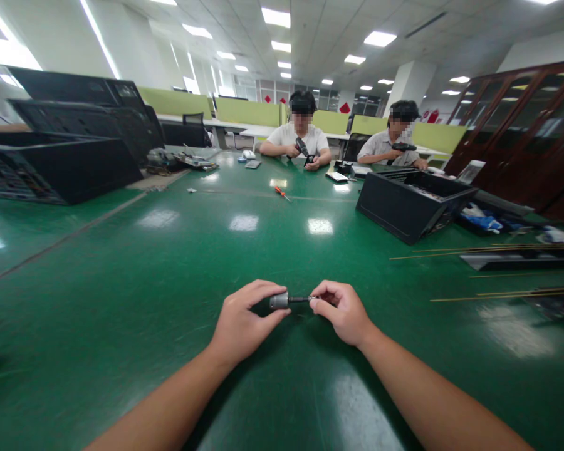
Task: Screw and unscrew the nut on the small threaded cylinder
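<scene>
Just above the green table, my left hand holds a short grey cylinder between its thumb and fingers. A thin dark rod runs from the cylinder's right end, roughly level. My right hand pinches the far end of that rod between thumb and forefinger. The rod's tip shows a little metal, but the fingertips cover most of it. What kind of part this is, I cannot make out.
An orange-handled screwdriver lies ahead. Black computer cases stand at the left and right. Thin yellowish rods stick out at the right. Across the green table, two people hold power drills.
</scene>
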A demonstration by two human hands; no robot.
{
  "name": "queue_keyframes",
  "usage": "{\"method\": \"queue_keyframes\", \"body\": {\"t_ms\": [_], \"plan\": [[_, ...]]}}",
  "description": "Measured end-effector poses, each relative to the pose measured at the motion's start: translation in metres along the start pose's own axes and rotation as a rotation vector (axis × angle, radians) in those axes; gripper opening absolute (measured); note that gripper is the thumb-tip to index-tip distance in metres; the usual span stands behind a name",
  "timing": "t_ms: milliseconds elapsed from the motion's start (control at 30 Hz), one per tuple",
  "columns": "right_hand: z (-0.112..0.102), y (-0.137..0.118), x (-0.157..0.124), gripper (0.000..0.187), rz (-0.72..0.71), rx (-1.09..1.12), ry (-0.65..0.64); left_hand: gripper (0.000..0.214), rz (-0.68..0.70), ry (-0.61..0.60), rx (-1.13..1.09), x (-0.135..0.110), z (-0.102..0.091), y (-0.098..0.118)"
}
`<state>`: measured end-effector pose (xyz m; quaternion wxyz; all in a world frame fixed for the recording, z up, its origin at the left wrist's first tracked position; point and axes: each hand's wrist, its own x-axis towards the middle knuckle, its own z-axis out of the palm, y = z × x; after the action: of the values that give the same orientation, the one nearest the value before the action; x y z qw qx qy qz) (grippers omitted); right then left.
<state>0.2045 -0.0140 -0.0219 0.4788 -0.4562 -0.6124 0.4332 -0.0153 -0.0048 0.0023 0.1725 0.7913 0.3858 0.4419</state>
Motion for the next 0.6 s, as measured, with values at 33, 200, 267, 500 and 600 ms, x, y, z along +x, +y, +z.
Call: {"method": "queue_keyframes", "body": {"t_ms": [33,200,267,500,600], "plan": [[-0.0004,0.0006,0.0002,0.014,0.002,0.005,0.0,0.026,-0.003,0.0,0.0,0.0,0.0001,-0.0004],[-0.0017,0.0016,0.0008,0.014,0.003,0.026,0.001,0.025,0.0,0.003,0.01,0.0004,-0.0002,-0.0004],[-0.0018,0.001,0.0007,0.014,0.004,0.039,0.004,0.025,0.004,0.004,0.011,0.0007,-0.0006,0.0002],[-0.0013,-0.001,0.001,0.014,0.012,0.091,0.006,0.026,0.009,0.013,0.009,0.0003,-0.0013,-0.0009],[-0.001,-0.0017,0.0012,0.013,0.015,0.096,0.013,0.027,0.005,0.011,0.005,0.0004,-0.0006,-0.0019]]}}
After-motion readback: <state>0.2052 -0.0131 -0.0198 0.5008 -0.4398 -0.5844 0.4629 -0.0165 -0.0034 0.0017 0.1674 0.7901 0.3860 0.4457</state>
